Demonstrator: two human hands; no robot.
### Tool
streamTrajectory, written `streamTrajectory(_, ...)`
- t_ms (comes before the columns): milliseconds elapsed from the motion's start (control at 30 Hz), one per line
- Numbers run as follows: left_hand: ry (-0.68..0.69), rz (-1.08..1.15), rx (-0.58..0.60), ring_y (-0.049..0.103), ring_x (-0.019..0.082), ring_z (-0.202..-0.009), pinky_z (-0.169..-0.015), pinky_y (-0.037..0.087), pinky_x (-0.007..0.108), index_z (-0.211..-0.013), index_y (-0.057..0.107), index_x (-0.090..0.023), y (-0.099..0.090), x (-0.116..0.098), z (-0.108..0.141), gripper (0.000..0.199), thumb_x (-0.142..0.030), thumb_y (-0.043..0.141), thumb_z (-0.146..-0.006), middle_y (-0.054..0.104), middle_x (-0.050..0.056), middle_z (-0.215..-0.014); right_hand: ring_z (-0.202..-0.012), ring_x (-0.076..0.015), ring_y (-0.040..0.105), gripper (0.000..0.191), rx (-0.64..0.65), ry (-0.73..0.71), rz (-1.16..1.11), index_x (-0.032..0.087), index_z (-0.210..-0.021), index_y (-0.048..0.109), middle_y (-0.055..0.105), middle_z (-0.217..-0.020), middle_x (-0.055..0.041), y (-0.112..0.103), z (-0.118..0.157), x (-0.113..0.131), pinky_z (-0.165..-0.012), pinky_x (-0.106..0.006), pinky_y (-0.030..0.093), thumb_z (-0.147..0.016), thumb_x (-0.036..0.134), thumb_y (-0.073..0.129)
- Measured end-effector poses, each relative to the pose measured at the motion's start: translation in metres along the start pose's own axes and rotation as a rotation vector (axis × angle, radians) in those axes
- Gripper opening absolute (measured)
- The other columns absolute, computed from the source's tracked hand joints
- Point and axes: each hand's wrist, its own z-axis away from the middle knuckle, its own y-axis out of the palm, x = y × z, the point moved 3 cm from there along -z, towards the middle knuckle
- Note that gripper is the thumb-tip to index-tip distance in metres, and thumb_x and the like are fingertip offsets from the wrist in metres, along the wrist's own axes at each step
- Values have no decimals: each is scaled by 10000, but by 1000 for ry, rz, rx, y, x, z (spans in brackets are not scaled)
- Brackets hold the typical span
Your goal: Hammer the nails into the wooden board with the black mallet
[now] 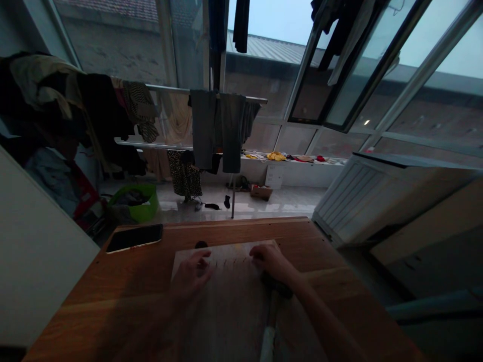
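Note:
A pale wooden board [230, 301] lies on the brown table [121, 286] before me. Several thin nails [225, 263] stand in a row near its far edge. My left hand [189, 274] hovers by the row's left end, thumb and fingers apart with nothing visible between them. At the other end of the row, my right hand [272, 260] is closed, fingertips together near the board; what they pinch, if anything, is too dark to see. A hammer with a black head [278, 286] and a light grip [267, 342] lies on the board under my right wrist.
A phone [135, 238] rests at the table's far left corner. A small dark round thing [201, 245] sits just behind the board. Beyond the table are a clothes rack [169, 89] with hanging laundry, a green tub [141, 203], and a white cabinet [350, 196] at right.

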Motion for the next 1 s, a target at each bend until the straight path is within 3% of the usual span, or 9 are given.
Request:
streamTrajectory(133,82,-144,-15,738,235,-859,-829,610,383,-970,749,-206,5,-5,-5,219,-298,568,-886,777,70,-940,-930,-217,671,280,-25,-19,188,191,-873,759,755,-931,-76,-4,2,16,-918,-334,447,-819,69,512)
streamTrajectory(267,173,-224,-94,735,236,-861,-818,605,371,-952,745,-206,2,-4,-2,213,-298,556,-918,770,67,-935,-924,-205,664,283,13,-12,295,166,-973,746,737,-991,-89,-2,6,17,-851,-285,448,-790,70,554)
streamTrajectory(367,202,-285,1,730,236,-930,-854,588,360,-1020,741,-199,9,-7,0,259,-278,500,-968,761,82,-1003,-898,-188,675,313,89,-19,345,193,-1089,735,736,-1043,-73,10,2,20,-802,-256,446,-795,133,643)
streamTrajectory(467,164,-345,103,714,229,-957,-888,566,351,-1083,731,-179,22,-11,-4,286,-225,468,-979,741,101,-1036,-910,-186,681,155,127,-26,386,209,-948,753,749,-1008,-64,18,-4,30,-776,-246,427,-848,180,639)
streamTrajectory(567,130,-377,161,703,219,-935,-885,555,335,-1073,728,-173,32,-12,-8,273,-188,477,-968,727,100,-1013,-870,-185,682,130,120,-20,414,198,-851,738,758,-926,-65,15,-4,39,-726,-247,403,-872,177,611)
streamTrajectory(767,163,-317,137,695,226,-967,-912,545,352,-1060,714,-178,34,-8,-8,233,-211,497,-983,724,101,-1039,-843,-166,678,141,76,-32,377,189,-851,725,761,-909,-52,9,0,50,-709,-231,400,-862,134,596)
streamTrajectory(867,157,-306,120,689,232,-988,-908,544,351,-1088,708,-174,37,-9,-10,199,-212,572,-948,722,102,-1069,-851,-168,682,151,94,-49,349,186,-880,739,765,-917,-56,21,-6,52,-729,-227,420,-857,130,601)
streamTrajectory(1000,149,-365,138,686,208,-853,-818,548,323,-1002,739,-171,44,-12,-17,196,-145,564,-918,712,81,-946,-884,-152,686,179,149,-88,328,186,-921,761,769,-965,-53,39,-15,53,-775,-208,439,-859,112,611)
